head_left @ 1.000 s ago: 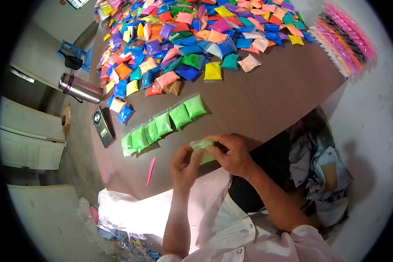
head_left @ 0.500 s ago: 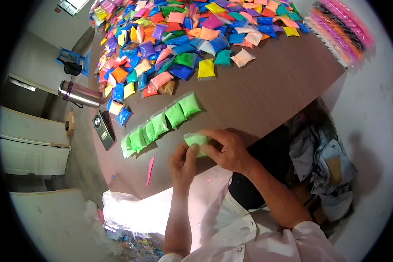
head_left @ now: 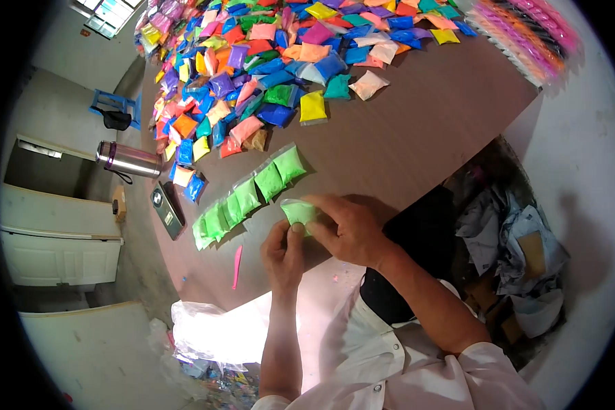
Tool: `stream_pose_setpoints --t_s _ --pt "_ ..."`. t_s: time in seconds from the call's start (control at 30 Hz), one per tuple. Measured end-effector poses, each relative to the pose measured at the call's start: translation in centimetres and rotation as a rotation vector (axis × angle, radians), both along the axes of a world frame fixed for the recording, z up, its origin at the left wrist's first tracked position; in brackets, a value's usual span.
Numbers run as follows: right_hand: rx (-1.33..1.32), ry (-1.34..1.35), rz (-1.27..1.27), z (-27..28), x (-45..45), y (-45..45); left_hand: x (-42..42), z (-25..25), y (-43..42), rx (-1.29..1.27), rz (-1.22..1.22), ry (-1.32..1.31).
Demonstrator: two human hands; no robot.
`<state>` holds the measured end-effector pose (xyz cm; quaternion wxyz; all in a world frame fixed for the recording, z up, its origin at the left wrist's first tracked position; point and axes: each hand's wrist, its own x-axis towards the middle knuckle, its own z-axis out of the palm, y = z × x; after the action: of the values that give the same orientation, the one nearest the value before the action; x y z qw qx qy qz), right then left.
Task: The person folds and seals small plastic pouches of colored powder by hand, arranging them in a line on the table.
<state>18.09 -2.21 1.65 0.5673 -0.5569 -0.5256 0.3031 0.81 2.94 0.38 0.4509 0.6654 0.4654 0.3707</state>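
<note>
A light green packet (head_left: pixel 298 211) is held between both hands above the near part of the brown table (head_left: pixel 362 158). My left hand (head_left: pixel 282 254) pinches its lower left edge with thumb and fingers. Wrapped round the packet's right side is my right hand (head_left: pixel 348 229), which hides part of it. Just beyond the hands, a slanting row of several green packets (head_left: pixel 243 198) lies on the table, their edges touching or overlapping. A pink plastic tool (head_left: pixel 237 266) lies to the left of my left hand.
A large heap of coloured packets (head_left: pixel 253 75) covers the far side. At the left edge are a phone (head_left: pixel 167 209) and a steel flask (head_left: pixel 131 159). Long pink and orange packs (head_left: pixel 519 41) lie at the far right corner. Crumpled wrappings (head_left: pixel 519 239) fill a space below the right edge.
The held green packet has come up into fuller view between my fingers and sits slightly further left. My right hand has shifted a little left with it. The camera view has turned slightly.
</note>
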Motion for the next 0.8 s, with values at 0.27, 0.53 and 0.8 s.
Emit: stream_pose_setpoints --t_s 0.27,0.53,0.8 --pt "-0.053 0.274 0.000 -1.5 0.2 0.1 0.6 0.1 -0.2 -0.095 -0.093 -0.102" --pt "-0.049 0.107 -0.008 -0.3 0.3 0.0 0.1 -0.2 0.2 -0.107 -0.067 -0.118" --pt "-0.031 0.094 0.013 -1.0 0.2 -0.1 0.3 0.5 0.3 -0.148 -0.082 -0.169"
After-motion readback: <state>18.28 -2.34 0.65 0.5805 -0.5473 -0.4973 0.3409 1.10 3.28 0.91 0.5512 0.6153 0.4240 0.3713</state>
